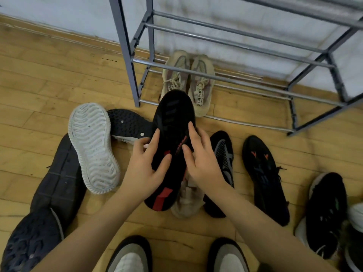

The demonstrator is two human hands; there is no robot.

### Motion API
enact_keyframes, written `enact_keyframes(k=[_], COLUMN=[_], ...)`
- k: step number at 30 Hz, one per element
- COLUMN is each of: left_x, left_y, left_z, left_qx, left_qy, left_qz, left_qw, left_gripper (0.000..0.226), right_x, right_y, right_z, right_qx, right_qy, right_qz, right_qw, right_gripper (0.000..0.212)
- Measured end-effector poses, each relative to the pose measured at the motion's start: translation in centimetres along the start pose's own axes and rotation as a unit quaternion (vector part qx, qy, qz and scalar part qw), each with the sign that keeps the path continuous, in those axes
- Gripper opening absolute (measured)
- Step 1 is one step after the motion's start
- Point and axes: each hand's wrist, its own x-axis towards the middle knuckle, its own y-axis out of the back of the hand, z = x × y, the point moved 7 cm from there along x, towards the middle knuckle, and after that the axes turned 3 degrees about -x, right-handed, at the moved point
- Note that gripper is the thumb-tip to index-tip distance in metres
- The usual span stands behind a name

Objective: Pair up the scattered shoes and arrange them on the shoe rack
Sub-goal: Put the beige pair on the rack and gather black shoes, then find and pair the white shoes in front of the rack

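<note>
From the head camera, a black shoe with red marks is held above the floor between both hands. The left hand grips its left edge, fingers curled over the top; the right hand holds its right side, fingers bent on it, possibly just resting. On the lowest bars of the grey shoe rack sits a beige pair, side by side.
</note>
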Motion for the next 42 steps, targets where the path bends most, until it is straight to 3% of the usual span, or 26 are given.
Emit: enact_keyframes(k=[4,9,14,19,23,28,33,37,42], left_x=[0.8,1.2,0.5,0.6,1.4,1.5,1.7,1.8,2.2], left_y=[-2.9,-7.7,-12.9,-17.2,-19.9,-21.3,-21.5,-20.2,-19.5], left_z=[4.3,6.2,7.8,9.9,9.3,8.4,7.4,9.4,14.6], left_qx=[-0.005,-0.083,-0.098,0.058,0.163,0.24,0.216,0.216,0.197], left_qy=[-0.031,0.045,0.056,-0.02,-0.005,-0.029,-0.007,-0.066,-0.134], left_qz=[-0.035,-0.04,-0.094,-0.132,-0.138,-0.174,-0.232,-0.212,-0.222], left_qw=[0.999,0.995,0.989,0.989,0.977,0.955,0.948,0.951,0.945], left_gripper=[0.071,0.065,0.064,0.068,0.073,0.067,0.068,0.073,0.053], right_x=[-1.6,-3.4,-6.4,-9.0,-9.8,-10.2,-10.7,-11.0,-12.1], right_y=[4.6,8.7,11.0,12.1,11.5,9.9,9.6,11.1,14.7], right_z=[2.2,5.3,10.0,14.3,16.9,19.4,20.3,18.8,16.9], right_qx=[-0.029,-0.046,-0.092,-0.088,-0.087,-0.189,-0.214,-0.218,-0.238], right_qy=[-0.041,-0.066,-0.107,-0.145,-0.187,-0.225,-0.247,-0.251,-0.237], right_qz=[0.012,0.045,0.075,0.079,0.072,-0.011,-0.033,-0.011,0.023], right_qw=[0.999,0.996,0.987,0.982,0.976,0.956,0.944,0.943,0.942], right_gripper=[0.055,0.057,0.056,0.057,0.054,0.051,0.045,0.041,0.037])
